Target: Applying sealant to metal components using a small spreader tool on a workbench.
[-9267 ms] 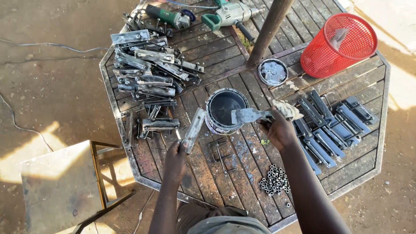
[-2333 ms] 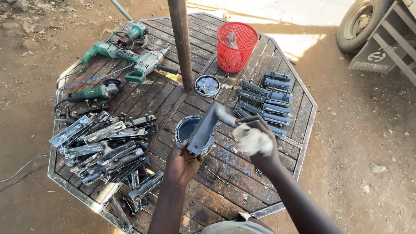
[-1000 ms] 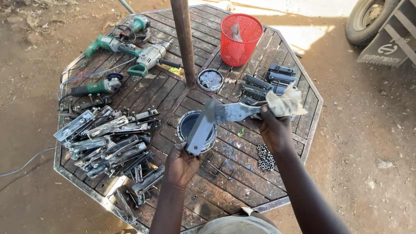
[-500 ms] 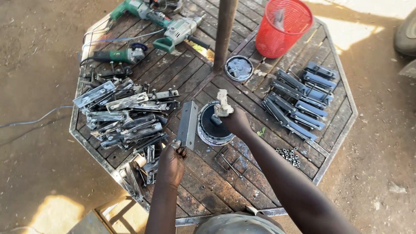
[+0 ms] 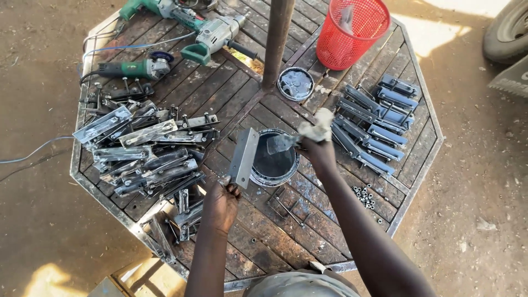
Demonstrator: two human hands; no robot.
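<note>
My left hand grips the lower end of a flat grey metal bracket, holding it upright beside an open paint can of dark paint on the wooden table. My right hand holds a paintbrush wrapped in a pale rag, its bristles over the can's right side. The bracket and the brush are a short way apart.
A pile of bare metal brackets lies left of the can. Painted dark brackets lie in rows at the right. A red basket, a can lid, a pole, power tools and loose nuts sit around.
The brush hand has shifted from above the can's middle to its right side. The view has swung, and the bracket stays upright in my left hand.
</note>
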